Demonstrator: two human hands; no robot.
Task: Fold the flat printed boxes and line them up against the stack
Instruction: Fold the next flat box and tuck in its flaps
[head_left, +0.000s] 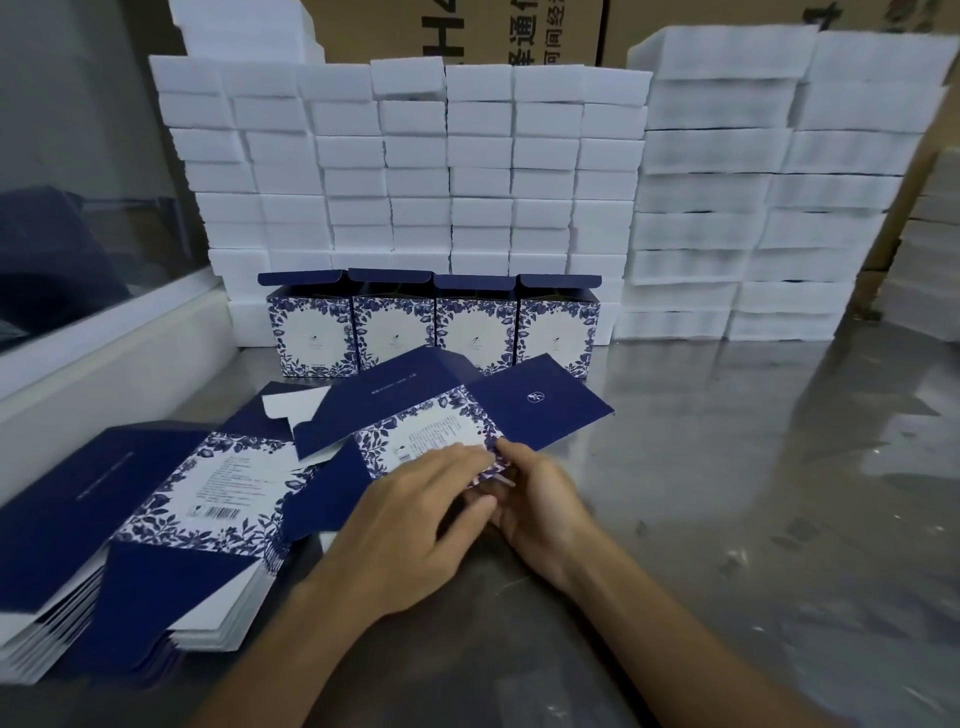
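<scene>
Both hands, the left hand (415, 499) and right hand (540, 499), pinched a flat blue floral carton (441, 410). Four folded cartons (434, 325) stood against white foam blocks (415, 171).

Dim; glare on table (727, 467); edges warped, blurred.

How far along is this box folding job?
Done: four folded boxes stand in a row against the white foam stack, lids still open. In hand: the left hand and right hand grip one flat box, not yet shaped. Left: a thick pile of flat boxes waits at the left.
</scene>
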